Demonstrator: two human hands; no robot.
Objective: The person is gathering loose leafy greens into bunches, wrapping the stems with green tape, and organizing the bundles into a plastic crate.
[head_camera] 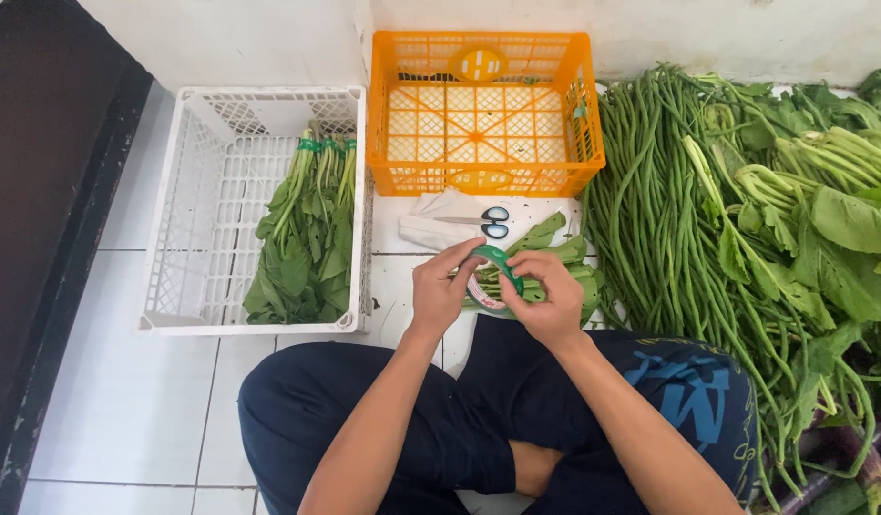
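Together, both hands, left [439, 289] and right [552, 291], pinched a green tape roll [498, 265] over a leafy bundle [555, 262], scissors [488, 222] lying just beyond for cutting.

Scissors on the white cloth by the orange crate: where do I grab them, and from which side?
Take the scissors by the blue handle loops, coming from the right, the long-bean side. They lie flat on the folded white cloth, blades pointing left toward the white crate, so the loops are the blunt end and clear of both hands.
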